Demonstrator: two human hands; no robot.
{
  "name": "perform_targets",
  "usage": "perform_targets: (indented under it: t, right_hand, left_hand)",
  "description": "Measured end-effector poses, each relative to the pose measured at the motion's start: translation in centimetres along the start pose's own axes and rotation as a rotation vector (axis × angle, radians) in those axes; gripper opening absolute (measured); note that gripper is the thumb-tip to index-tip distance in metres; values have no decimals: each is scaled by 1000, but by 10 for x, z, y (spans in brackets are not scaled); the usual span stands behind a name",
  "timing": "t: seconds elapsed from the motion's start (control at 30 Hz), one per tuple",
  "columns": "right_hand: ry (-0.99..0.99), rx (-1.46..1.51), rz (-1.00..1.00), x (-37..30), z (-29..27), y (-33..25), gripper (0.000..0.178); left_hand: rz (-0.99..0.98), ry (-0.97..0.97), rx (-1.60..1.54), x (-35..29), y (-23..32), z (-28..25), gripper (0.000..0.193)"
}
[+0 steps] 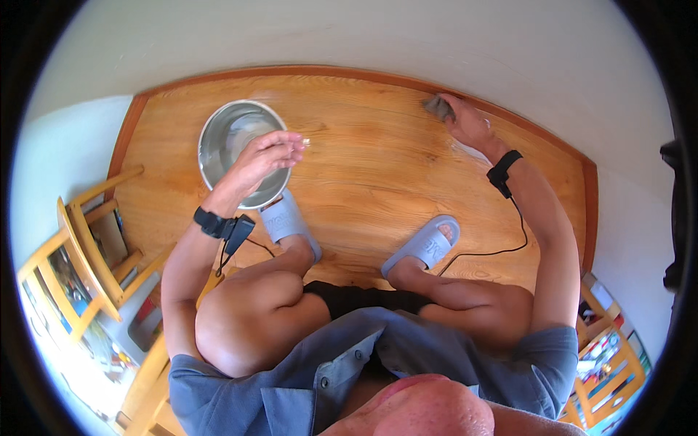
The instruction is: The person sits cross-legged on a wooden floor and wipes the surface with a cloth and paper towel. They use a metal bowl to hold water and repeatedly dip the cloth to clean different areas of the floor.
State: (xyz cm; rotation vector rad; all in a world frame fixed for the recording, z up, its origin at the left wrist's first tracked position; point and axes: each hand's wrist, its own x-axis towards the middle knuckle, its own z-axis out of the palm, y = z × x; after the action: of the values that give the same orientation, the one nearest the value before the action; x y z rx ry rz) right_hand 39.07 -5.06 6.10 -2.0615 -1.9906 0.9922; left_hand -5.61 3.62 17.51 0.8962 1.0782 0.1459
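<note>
- Near the reddish-brown wooden skirting board (305,70), the fingers of the right hand (472,125) grip a crumpled grey-brown cloth (439,108), which juts leftward; its long axis is unclear.
- Over the round, silvery metal bucket (209,142), the left hand (267,160) points rightward, fingers loosely bent; whether they hold anything, I cannot tell.
- Just beside the bucket sits one blue-grey open-toed slipper (282,218); a thin black cable (494,253) hangs rightward.

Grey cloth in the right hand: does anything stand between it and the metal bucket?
Only the left hand, seen across the right side of the metal bucket, toward the grey cloth; nothing else visible stands between them.
</note>
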Motion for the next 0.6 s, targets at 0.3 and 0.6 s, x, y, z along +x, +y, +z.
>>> perform_targets:
  t: [0.3,0.6]
  right_hand:
    - [150,-167,-202,98,101,-141,55]
    - [256,-126,-127,73,98,-91,33]
  left_hand:
    - [67,26,-122,9,-14,-22,29]
    - [86,115,-220,3,-24,-45,27]
